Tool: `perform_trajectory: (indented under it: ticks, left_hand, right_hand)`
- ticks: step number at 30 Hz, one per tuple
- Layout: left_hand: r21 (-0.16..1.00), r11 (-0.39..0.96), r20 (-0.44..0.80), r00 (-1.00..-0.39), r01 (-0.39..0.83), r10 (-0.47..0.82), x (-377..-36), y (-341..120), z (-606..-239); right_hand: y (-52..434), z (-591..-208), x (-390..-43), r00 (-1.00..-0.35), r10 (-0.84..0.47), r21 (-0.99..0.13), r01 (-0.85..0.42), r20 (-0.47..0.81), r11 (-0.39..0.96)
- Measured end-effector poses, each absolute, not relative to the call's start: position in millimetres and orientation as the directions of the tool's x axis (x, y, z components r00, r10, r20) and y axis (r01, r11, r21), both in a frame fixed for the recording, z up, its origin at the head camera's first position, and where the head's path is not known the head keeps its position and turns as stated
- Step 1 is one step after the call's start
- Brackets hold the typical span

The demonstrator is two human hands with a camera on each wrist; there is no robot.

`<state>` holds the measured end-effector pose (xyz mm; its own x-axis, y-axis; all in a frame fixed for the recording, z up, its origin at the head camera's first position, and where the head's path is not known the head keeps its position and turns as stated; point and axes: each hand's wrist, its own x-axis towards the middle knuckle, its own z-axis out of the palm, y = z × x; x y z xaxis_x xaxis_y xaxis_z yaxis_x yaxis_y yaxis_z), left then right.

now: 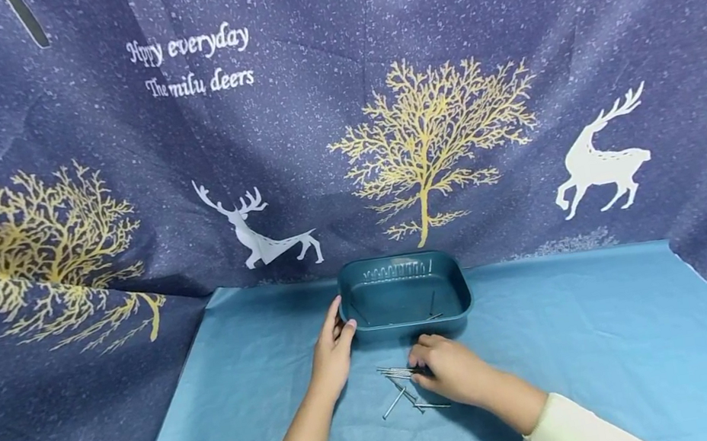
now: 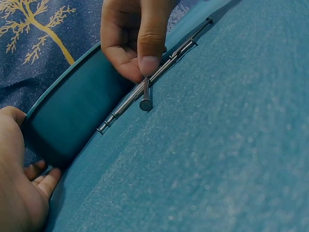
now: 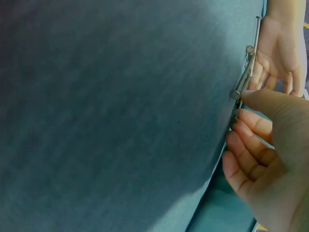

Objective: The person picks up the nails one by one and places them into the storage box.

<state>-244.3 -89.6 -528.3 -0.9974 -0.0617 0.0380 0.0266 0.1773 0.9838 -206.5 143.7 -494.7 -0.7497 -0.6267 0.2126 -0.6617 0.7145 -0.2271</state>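
Observation:
A dark teal tray (image 1: pixel 409 326) stands at the back of the cloth. My left hand (image 1: pixel 331 353) holds its left near corner, thumb at the rim and fingers along the outer wall. Just in front of the tray, my right hand (image 1: pixel 449 369) pinches a nail (image 2: pixel 146 96) between thumb and forefinger. That nail's flat head points toward the left wrist camera. Several silvery nails (image 1: pixel 392 373) lie side by side at the right fingertips. More loose nails (image 1: pixel 394 404) lie crossed closer to me. Inside the tray are a few thin nails (image 1: pixel 432 304).
A light blue cloth (image 1: pixel 575 347) covers the table. Behind it hangs a dark blue curtain (image 1: pixel 339 215) with deer and tree prints, close to the tray's far side.

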Motion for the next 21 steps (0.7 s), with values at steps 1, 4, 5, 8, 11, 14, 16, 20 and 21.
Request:
perform_trajectory:
  ticks: [1,4,5,8,11,14,16,20,21]
  left_hand:
    - [0.984,0.178,0.043,-0.997,0.032,-0.061,-244.0,-89.7,-528.3]
    - [0.984,0.178,0.044,-0.997,0.032,-0.065,-243.7,-89.8,-528.8]
    - [0.983,0.182,0.05,-0.997,0.037,-0.064,-243.6,-89.9,-529.0]
    - [0.983,0.182,0.051,-0.997,0.038,-0.065,-244.3,-89.8,-529.7]
    - [0.982,0.184,0.05,-0.997,0.037,-0.063,-244.6,-90.0,-529.8]
    - [0.982,0.188,0.044,-0.997,0.031,-0.062,-245.2,-89.9,-530.1]
    - [0.982,0.187,0.045,-0.997,0.033,-0.058,-245.2,-89.8,-529.9]
    - [0.982,0.186,0.047,-0.997,0.036,-0.057,-244.5,-89.8,-529.5]
    - [0.981,0.189,0.052,-0.997,0.04,-0.056,-244.1,-89.7,-529.6]
  right_hand:
    - [143.6,-494.7,-206.4,-0.748,-0.628,-0.23,-0.664,0.215,0.711]
    - [143.7,-495.0,-206.3,-0.737,-0.634,-0.239,-0.676,0.235,0.697]
    - [143.8,-495.3,-206.4,-0.731,-0.636,-0.244,-0.682,0.247,0.689]
    - [144.3,-496.9,-207.0,-0.717,-0.64,-0.262,-0.697,0.276,0.668]
    - [144.9,-499.2,-208.2,-0.713,-0.642,-0.284,-0.701,0.282,0.654]
    - [145.4,-501.0,-209.3,-0.716,-0.643,-0.297,-0.698,0.271,0.652]
    - [145.6,-501.4,-209.6,-0.717,-0.644,-0.303,-0.697,0.267,0.65]
    - [145.4,-499.5,-208.9,-0.717,-0.648,-0.314,-0.696,0.256,0.646]
    - [145.3,-498.8,-208.5,-0.718,-0.648,-0.317,-0.694,0.253,0.646]
